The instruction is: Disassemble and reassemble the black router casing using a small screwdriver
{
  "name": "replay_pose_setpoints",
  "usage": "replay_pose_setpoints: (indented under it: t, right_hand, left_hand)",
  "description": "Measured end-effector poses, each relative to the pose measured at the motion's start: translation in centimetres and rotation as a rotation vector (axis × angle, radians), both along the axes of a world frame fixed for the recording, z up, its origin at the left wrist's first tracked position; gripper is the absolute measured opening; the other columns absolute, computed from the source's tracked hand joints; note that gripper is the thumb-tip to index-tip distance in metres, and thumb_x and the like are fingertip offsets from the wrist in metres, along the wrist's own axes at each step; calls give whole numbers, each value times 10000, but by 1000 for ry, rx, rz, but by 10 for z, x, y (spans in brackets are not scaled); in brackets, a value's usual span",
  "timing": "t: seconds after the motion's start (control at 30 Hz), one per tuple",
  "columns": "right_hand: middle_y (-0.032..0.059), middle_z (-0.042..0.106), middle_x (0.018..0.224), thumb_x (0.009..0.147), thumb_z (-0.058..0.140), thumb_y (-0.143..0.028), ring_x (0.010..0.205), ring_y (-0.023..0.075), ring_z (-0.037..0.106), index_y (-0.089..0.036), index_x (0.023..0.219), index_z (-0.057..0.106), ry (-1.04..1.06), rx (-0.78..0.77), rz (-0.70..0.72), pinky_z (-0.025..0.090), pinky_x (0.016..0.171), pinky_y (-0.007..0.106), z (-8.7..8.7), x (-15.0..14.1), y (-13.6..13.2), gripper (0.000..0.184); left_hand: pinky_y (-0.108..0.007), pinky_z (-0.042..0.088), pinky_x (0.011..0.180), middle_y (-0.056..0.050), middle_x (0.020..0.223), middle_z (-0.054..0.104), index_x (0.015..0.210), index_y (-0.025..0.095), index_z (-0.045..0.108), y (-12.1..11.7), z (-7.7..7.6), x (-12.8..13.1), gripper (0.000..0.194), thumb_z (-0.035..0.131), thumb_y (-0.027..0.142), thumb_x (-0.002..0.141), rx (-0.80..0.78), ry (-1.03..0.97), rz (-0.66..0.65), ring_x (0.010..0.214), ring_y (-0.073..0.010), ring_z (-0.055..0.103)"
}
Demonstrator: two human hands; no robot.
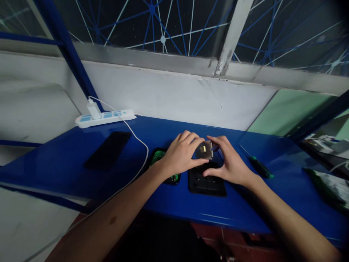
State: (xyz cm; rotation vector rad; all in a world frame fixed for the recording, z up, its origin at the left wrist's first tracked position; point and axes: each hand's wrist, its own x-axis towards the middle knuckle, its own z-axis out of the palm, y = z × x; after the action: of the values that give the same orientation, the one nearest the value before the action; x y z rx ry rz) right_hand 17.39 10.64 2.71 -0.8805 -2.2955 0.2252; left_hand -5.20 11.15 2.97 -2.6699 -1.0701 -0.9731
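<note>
While your left hand (184, 153) has a pinching grip on the square part (205, 149) above the black case (207, 188), your right hand (231, 165) has its grip loose and spread by the part's right edge. The case sits near the tabletop (169, 202)'s front edge. The green box (157, 156) is just left, and a gap runs right to the screwdriver (260, 167).

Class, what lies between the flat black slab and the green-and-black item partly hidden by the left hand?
In the head view, a white cable curves between the flat black slab and the green-and-black item.
</note>
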Motion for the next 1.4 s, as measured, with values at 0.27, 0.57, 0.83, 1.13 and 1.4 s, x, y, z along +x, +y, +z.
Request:
replay_pose_setpoints:
  t: [0.27,0.57,0.83,1.13,1.4]
  right_hand:
    - [92,522,1078,779,758,-527,962,262,578,-245,1215,517,6,-41,18,569,849,468,-5,-6,-2,572]
    - [91,531,1049,850,656,-559,914,253,559,-245,1212,517,82,9,49,549,796,434,-7,-7,-3,500]
    - [78,552,999,833,711,-502,897,240,581,-232,1115,550,62,1,33,553,781,400,-4,-6,-2,423]
    - [92,575,1058,850,705,-442,989,272,621,-246,1261,565,-20,41,-68,571,863,495,-10,4,12,476]
    - [93,574,1075,836,726,-426,1002,265,621,-226,1283,581,24,41,-113,568,889,494,-12,5,13,511]
  left_hand:
    - [-445,496,956,-98,1240,570,1260,213,539,-5,3,1,602,721,594,831,-59,-148,-135,1128,-283,497]
    - [-514,487,974,-92,1300,523,1309,277,504,-8,4,1,596,754,516,824,-101,-144,-181,1156,-306,472]
    - [-480,496,958,-82,1277,544,1254,263,544,-9,5,0,525,783,404,808,-95,-151,-184,1160,-294,478]
    - [-487,486,977,-82,1233,559,1212,251,562,3,4,-7,523,788,480,800,-37,-111,-130,1143,-294,492]
    - [-457,507,921,-89,1174,580,1214,216,559,8,1,-9,521,762,491,821,-46,-69,-67,1114,-292,493]
